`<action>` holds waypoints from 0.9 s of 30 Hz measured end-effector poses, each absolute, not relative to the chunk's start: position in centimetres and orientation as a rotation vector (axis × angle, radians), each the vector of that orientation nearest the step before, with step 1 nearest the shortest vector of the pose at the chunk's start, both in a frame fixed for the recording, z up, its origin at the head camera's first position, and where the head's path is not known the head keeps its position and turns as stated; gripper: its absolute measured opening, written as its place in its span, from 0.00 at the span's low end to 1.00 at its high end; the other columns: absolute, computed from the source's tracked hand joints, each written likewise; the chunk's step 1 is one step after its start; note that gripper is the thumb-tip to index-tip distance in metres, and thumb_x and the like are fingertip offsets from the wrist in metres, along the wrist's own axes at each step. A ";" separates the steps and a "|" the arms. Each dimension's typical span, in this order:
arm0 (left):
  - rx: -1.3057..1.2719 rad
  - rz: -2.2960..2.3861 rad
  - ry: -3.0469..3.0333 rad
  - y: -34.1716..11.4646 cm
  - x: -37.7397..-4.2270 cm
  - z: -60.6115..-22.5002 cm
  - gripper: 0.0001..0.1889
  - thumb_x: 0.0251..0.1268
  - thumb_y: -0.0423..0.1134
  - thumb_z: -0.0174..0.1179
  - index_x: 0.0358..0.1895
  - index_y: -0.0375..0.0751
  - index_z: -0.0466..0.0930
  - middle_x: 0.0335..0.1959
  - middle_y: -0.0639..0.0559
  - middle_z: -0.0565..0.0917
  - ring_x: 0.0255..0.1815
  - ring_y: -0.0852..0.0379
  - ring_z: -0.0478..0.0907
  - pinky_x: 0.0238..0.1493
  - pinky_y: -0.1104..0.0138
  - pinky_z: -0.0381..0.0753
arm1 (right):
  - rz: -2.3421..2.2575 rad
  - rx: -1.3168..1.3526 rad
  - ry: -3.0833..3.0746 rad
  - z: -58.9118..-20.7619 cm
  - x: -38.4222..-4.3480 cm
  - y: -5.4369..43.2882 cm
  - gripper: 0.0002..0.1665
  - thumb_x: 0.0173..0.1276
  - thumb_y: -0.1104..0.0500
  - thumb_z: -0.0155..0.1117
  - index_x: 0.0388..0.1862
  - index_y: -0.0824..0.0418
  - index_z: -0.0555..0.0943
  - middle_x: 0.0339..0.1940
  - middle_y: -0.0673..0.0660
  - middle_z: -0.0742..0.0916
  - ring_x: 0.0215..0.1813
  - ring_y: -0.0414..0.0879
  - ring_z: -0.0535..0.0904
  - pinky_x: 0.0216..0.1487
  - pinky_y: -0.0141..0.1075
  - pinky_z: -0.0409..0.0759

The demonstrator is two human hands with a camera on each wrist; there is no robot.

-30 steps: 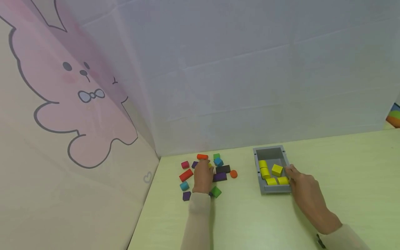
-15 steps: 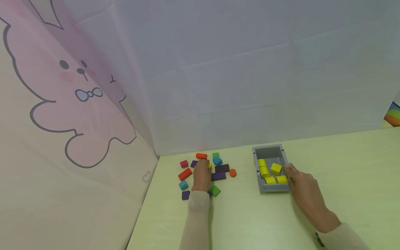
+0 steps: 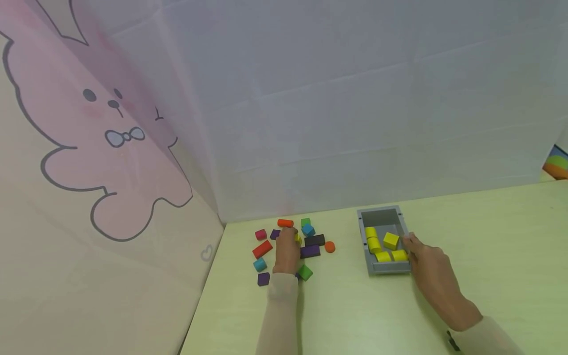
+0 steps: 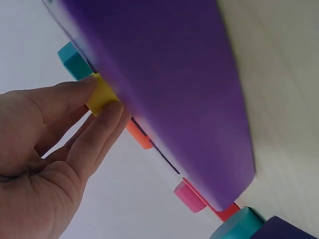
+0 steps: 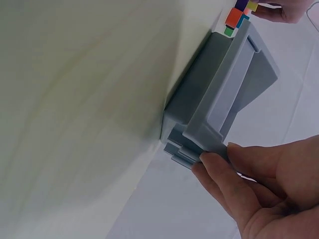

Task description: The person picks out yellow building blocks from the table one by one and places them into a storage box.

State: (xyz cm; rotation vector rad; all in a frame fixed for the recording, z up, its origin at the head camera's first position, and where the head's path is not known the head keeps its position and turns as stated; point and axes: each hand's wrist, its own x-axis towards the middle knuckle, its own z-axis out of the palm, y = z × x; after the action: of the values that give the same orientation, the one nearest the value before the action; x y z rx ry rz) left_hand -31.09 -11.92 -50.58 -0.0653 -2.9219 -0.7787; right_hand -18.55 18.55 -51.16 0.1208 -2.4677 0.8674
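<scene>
My left hand (image 3: 287, 251) reaches into a cluster of coloured toy blocks on the left of the table. Between thumb and fingertips it pinches a yellow block (image 4: 102, 94), mostly covered by the fingers in the head view. A long purple block (image 4: 174, 99) fills the near part of the left wrist view. On the right, my right hand (image 3: 437, 278) grips the side rim of a grey bin (image 3: 390, 267), thumb above and fingers below the edge in the right wrist view. Inside the bin lie a yellow cube (image 3: 391, 240) and several yellow cylinders (image 3: 374, 245).
Around the left hand lie a red block (image 3: 263, 249), a pink cylinder (image 3: 261, 234), a teal cylinder (image 3: 260, 265), a green cube (image 3: 304, 272), a black block (image 3: 315, 240) and an orange disc (image 3: 330, 246). A white cloth wall (image 3: 310, 148) rises behind the table.
The left hand stays among the blocks with its fingers at the yellow block. The right hand keeps its grip on the bin. The head view has shifted slightly.
</scene>
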 end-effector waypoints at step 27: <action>-0.180 -0.752 -2.811 -9.0 -30.5 -47.9 0.15 0.62 0.13 0.59 0.50 0.25 0.84 0.43 0.36 0.83 0.45 0.39 0.85 0.54 0.51 0.87 | 0.887 0.116 -2.495 -51.3 -18.8 18.6 0.19 0.63 0.82 0.65 0.53 0.81 0.83 0.58 0.80 0.81 0.16 0.39 0.58 0.14 0.30 0.56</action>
State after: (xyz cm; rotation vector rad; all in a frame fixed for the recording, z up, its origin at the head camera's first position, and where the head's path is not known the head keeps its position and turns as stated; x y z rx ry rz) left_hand -30.55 -9.00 -47.86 -0.1802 -2.8107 -0.7515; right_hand -18.81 18.63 -51.33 0.1156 -2.4946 0.8870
